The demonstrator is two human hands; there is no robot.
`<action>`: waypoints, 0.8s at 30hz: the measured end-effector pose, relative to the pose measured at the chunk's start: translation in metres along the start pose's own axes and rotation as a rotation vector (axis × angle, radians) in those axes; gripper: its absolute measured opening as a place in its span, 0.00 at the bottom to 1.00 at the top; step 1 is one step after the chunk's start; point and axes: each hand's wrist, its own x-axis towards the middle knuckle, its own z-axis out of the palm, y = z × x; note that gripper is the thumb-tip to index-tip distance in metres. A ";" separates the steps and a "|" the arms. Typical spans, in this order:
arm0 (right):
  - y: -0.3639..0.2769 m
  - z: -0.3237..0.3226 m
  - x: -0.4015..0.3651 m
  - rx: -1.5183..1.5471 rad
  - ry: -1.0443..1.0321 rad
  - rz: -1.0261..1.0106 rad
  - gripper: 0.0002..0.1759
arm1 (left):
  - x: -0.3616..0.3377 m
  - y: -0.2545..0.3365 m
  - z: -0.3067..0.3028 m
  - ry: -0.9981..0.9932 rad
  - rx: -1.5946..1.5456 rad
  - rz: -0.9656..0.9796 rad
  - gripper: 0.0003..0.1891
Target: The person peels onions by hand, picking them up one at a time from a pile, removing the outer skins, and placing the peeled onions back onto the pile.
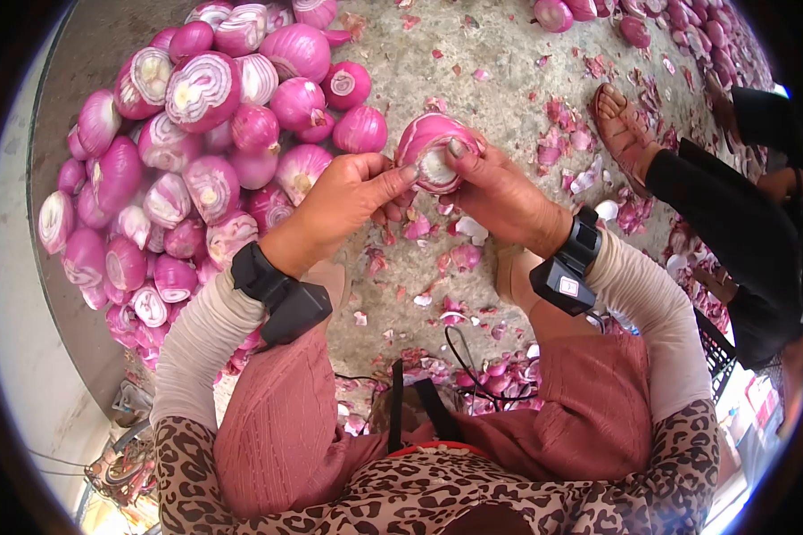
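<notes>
A large red onion (435, 147) with a pale cut face is held between my two hands, above the floor. My left hand (352, 196) pinches its left edge between thumb and fingers. From the right, my right hand (500, 187) grips it, the thumb lying on the cut face. Whether a blade is in either hand cannot be made out. Just left of my hands lies a big pile of peeled pink onions (185, 192), some showing ringed cut faces.
Onion skins (464, 257) litter the concrete floor (473, 53). More onions (705, 36) lie at the top right. Another person's foot (627, 134) and dark-clothed legs are at the right, near a black crate (714, 343). A thin black cable (459, 357) lies between my legs.
</notes>
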 end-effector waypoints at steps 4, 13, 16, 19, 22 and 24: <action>0.004 -0.001 0.003 0.019 -0.006 -0.049 0.28 | 0.000 -0.003 0.005 0.096 0.033 0.051 0.12; 0.004 -0.004 -0.002 0.236 0.008 0.083 0.23 | -0.002 0.006 0.014 -0.009 0.329 0.207 0.07; 0.009 -0.003 0.000 0.297 0.048 0.133 0.23 | -0.004 -0.006 0.019 -0.062 0.612 0.370 0.07; 0.006 -0.003 0.008 0.311 0.106 0.080 0.24 | -0.011 -0.007 0.035 -0.365 0.725 0.505 0.05; 0.002 -0.004 0.013 0.275 0.100 0.054 0.25 | -0.018 -0.008 0.047 -0.509 0.792 0.485 0.06; 0.000 0.001 0.009 0.350 0.027 0.099 0.27 | -0.018 -0.014 0.045 -0.528 0.823 0.488 0.06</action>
